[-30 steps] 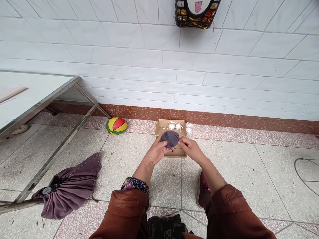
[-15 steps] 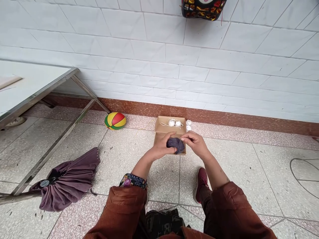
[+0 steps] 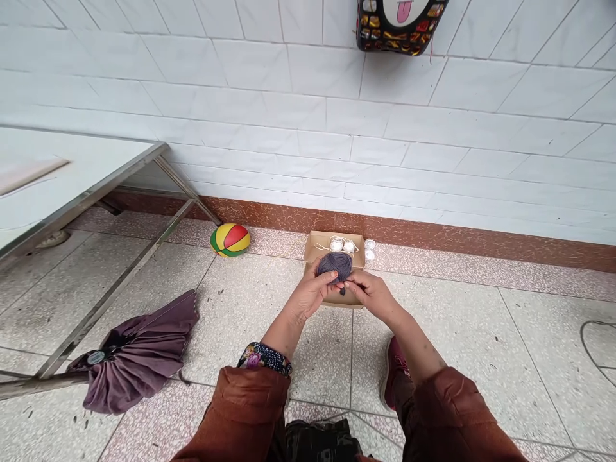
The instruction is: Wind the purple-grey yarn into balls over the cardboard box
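Note:
A ball of dark grey yarn [image 3: 335,264] rests in my left hand [image 3: 312,294], whose fingers wrap its left side and underside, with the thumb across its front. My right hand [image 3: 371,295] is closed in a pinch at the ball's lower right edge, on what looks like the yarn; the strand itself is too fine to make out. Both hands are above an open cardboard box [image 3: 332,299]. Two small white balls of string [image 3: 342,245] lie in the box's far part, loose ends trailing. More white balls [image 3: 369,249] lie on the floor just right of it.
A striped ball [image 3: 230,240] lies near the wall, beside the leg of a metal-framed table [image 3: 91,167]. A folded purple umbrella [image 3: 144,353] is on the floor at left. A patterned bag [image 3: 399,29] hangs on the tiled wall. At right is a wire loop [image 3: 597,359].
The yarn ball has been turned and raised slightly in my left hand. My right hand has moved from the ball's upper right side down to its lower edge. The view has shifted a little.

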`<state>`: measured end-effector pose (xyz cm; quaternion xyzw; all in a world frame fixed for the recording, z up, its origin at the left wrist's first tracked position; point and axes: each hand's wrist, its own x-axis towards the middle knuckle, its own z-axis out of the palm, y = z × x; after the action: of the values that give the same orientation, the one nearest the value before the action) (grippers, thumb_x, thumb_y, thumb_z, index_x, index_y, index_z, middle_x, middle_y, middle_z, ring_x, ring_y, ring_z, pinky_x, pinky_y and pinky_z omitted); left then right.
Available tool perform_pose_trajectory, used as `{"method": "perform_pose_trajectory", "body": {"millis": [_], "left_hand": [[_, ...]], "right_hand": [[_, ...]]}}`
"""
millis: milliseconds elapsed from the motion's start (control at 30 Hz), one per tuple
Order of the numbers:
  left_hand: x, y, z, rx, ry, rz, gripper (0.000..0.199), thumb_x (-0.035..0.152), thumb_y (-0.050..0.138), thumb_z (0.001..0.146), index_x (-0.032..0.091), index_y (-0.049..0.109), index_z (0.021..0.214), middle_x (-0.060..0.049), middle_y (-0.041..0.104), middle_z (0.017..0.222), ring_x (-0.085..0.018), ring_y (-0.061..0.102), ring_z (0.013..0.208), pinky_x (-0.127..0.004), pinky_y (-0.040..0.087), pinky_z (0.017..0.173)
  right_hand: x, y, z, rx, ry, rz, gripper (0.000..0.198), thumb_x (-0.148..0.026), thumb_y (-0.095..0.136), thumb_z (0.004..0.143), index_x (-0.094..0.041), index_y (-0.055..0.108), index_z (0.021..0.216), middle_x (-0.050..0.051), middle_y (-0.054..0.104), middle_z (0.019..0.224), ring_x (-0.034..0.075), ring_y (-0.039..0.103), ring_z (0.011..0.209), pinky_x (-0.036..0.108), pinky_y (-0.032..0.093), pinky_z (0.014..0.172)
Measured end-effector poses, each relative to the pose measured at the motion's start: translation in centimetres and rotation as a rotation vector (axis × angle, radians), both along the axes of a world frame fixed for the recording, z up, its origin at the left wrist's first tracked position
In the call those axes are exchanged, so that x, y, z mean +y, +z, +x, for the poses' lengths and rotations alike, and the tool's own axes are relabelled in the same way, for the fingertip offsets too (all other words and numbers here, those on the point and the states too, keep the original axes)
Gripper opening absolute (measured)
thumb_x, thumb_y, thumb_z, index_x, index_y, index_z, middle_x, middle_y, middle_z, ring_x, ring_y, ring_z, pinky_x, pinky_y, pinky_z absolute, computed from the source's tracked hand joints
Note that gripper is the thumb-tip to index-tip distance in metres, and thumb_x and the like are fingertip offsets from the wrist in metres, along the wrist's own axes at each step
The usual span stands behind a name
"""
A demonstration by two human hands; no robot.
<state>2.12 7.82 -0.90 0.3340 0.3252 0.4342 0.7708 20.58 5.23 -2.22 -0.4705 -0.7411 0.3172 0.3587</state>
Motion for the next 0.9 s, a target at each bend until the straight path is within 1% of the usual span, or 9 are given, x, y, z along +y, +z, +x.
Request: {"method": "perform_pose_trajectory", "body": {"millis": [133, 200, 300, 400, 533, 600, 667, 767, 900], "left_hand": [[0.5, -0.4, 0.2, 0.258, 0.119, 0.053, 0.058, 0.032, 0.081, 0.070, 0.020, 0.054, 0.119, -0.003, 0.065, 0.096, -0.012, 0.060, 0.071, -0.027, 0.049, 0.067], [0.7, -0.5, 0.1, 0.388, 0.131, 0.099, 0.059, 0.035, 0.080, 0.070, 0.022, 0.052, 0.121, -0.003, 0.064, 0.099, -0.014, 0.060, 0.074, -0.028, 0.050, 0.068], [0.7, -0.4, 0.1, 0.549, 0.075, 0.193, 0.054, 0.036, 0.077, 0.071, 0.020, 0.054, 0.118, -0.005, 0.064, 0.101, -0.018, 0.061, 0.087, -0.030, 0.051, 0.073], [0.3, -0.3, 0.1, 0.619, -0.078, 0.258, 0.048, 0.037, 0.074, 0.074, 0.020, 0.057, 0.115, -0.007, 0.064, 0.108, -0.022, 0.060, 0.097, -0.030, 0.050, 0.075], [-0.5, -0.4, 0.2, 0.490, -0.326, 0.246, 0.047, 0.038, 0.067, 0.080, 0.022, 0.056, 0.123, -0.009, 0.063, 0.114, -0.022, 0.061, 0.094, -0.027, 0.048, 0.064], [-0.8, -0.3, 0.3, 0.358, -0.393, 0.237, 0.048, 0.036, 0.066, 0.081, 0.022, 0.055, 0.126, -0.010, 0.063, 0.115, -0.021, 0.063, 0.090, -0.026, 0.046, 0.062], [-0.9, -0.2, 0.3, 0.194, -0.434, 0.182, 0.055, 0.035, 0.064, 0.082, 0.025, 0.049, 0.134, -0.010, 0.062, 0.120, -0.019, 0.066, 0.082, -0.025, 0.045, 0.059], [-0.8, -0.1, 0.2, -0.037, -0.409, 0.063, 0.065, 0.037, 0.061, 0.084, 0.029, 0.040, 0.144, -0.012, 0.063, 0.125, -0.020, 0.070, 0.074, -0.027, 0.044, 0.058], [-0.3, -0.2, 0.1, -0.235, -0.236, -0.055, 0.060, 0.038, 0.065, 0.079, 0.017, 0.051, 0.134, -0.016, 0.069, 0.113, -0.025, 0.071, 0.082, -0.032, 0.049, 0.068]], "right_hand": [[-0.4, 0.7, -0.2, -0.021, 0.051, 0.004, 0.017, -0.028, 0.054, 0.097, -0.022, 0.070, 0.095, 0.004, 0.071, 0.089, 0.017, 0.065, 0.081, 0.029, 0.049, 0.075], [-0.5, 1.3, -0.1, 0.013, 0.077, 0.005, 0.016, -0.028, 0.056, 0.096, -0.022, 0.070, 0.095, 0.003, 0.071, 0.088, 0.016, 0.065, 0.078, 0.029, 0.049, 0.073], [-0.7, 2.1, 0.2, 0.099, 0.060, 0.016, 0.013, -0.029, 0.060, 0.094, -0.023, 0.072, 0.092, 0.003, 0.072, 0.086, 0.016, 0.066, 0.078, 0.029, 0.050, 0.073], [-0.6, 2.5, 0.9, 0.136, -0.006, 0.039, 0.013, -0.030, 0.062, 0.093, -0.023, 0.073, 0.089, 0.003, 0.073, 0.086, 0.017, 0.066, 0.079, 0.030, 0.050, 0.074], [-0.1, 2.1, 1.8, 0.137, -0.093, 0.060, 0.013, -0.031, 0.063, 0.092, -0.024, 0.073, 0.089, 0.003, 0.072, 0.084, 0.018, 0.065, 0.079, 0.031, 0.050, 0.073], [0.3, 1.7, 2.2, 0.146, -0.130, 0.035, 0.013, -0.031, 0.063, 0.091, -0.023, 0.072, 0.087, 0.003, 0.071, 0.083, 0.018, 0.065, 0.079, 0.031, 0.050, 0.074], [0.6, 1.2, 2.3, 0.156, -0.165, -0.016, 0.015, -0.031, 0.061, 0.092, -0.022, 0.070, 0.085, 0.002, 0.071, 0.083, 0.018, 0.064, 0.079, 0.030, 0.050, 0.074], [1.0, 0.3, 2.4, 0.110, -0.195, -0.087, 0.019, -0.031, 0.055, 0.094, -0.021, 0.069, 0.084, 0.002, 0.070, 0.081, 0.018, 0.064, 0.077, 0.029, 0.049, 0.072], [1.1, -0.9, 2.0, 0.011, -0.169, -0.084, 0.018, -0.026, 0.052, 0.094, -0.021, 0.069, 0.089, 0.003, 0.071, 0.085, 0.018, 0.065, 0.080, 0.029, 0.048, 0.073]]}}
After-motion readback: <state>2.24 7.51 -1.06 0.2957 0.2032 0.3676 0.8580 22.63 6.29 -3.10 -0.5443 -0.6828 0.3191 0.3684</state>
